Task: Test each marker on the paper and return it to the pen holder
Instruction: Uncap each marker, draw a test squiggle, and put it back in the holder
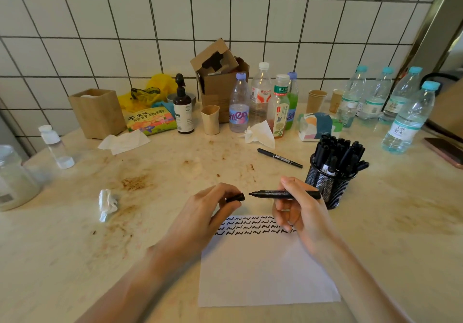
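My right hand [300, 212] holds an uncapped black marker [285, 193] level above the paper, tip pointing left. My left hand [208, 212] pinches the marker's black cap [235, 197], a small gap from the tip. The white paper [265, 267] lies under both hands, with three rows of black squiggles [253, 226] along its top edge. A black mesh pen holder [330, 182] full of several black markers stands just right of my right hand. Another capped black marker [279, 158] lies loose on the counter behind the hands.
A crumpled tissue [107, 203] lies to the left. Bottles [239, 102], paper cups [210, 119], a cardboard box [220, 77], a wooden box [97, 112] and a tissue pack [317, 126] crowd the back by the tiled wall. Water bottles [407, 119] and a phone [444, 151] sit right.
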